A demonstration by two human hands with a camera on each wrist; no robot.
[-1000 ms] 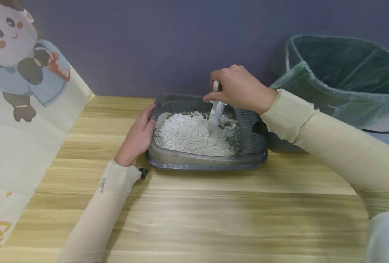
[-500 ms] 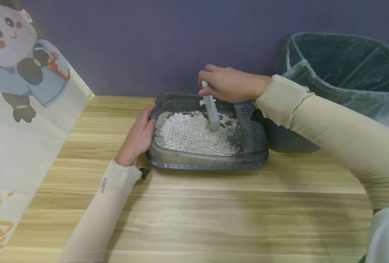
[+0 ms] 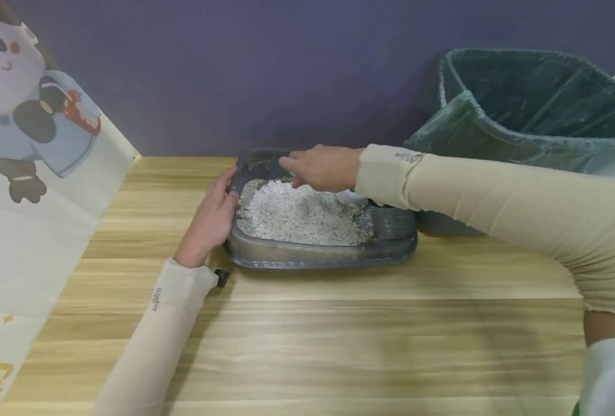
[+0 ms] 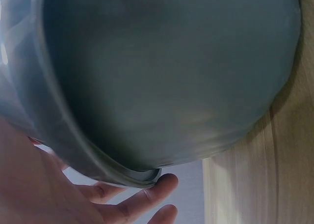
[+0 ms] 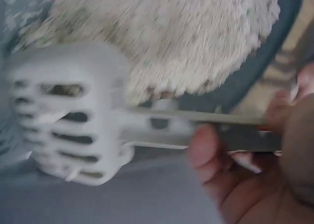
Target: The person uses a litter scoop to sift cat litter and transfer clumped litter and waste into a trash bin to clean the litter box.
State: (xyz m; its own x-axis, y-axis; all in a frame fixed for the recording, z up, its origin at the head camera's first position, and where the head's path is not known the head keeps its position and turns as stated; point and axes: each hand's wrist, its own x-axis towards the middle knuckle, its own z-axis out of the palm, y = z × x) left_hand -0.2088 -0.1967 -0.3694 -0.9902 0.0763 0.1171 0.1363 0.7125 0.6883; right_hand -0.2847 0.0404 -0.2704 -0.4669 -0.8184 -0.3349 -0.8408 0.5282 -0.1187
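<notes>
A grey tray (image 3: pixel 317 256) holds pale granular litter (image 3: pixel 297 215) with some dark bits. My right hand (image 3: pixel 320 167) reaches low over the tray's far side and grips the handle of a white slotted scoop (image 3: pixel 350 197). In the right wrist view the scoop (image 5: pixel 68 117) hangs beside the litter (image 5: pixel 171 37), with my fingers (image 5: pixel 206 150) curled round its handle. My left hand (image 3: pixel 208 218) rests with straight fingers against the tray's left wall. The left wrist view shows that wall (image 4: pixel 162 76) close up, with the fingertips (image 4: pixel 142 200) under its rim.
The tray sits on a wooden table (image 3: pixel 312 335) against a purple wall. A bin lined with a green bag (image 3: pixel 520 110) stands at the right, behind the tray. A cartoon poster (image 3: pixel 26 173) covers the left edge.
My right hand has come down and moved left across the tray, and the scoop has gone from upright in the litter to lying low. The left hand has stayed on the tray.
</notes>
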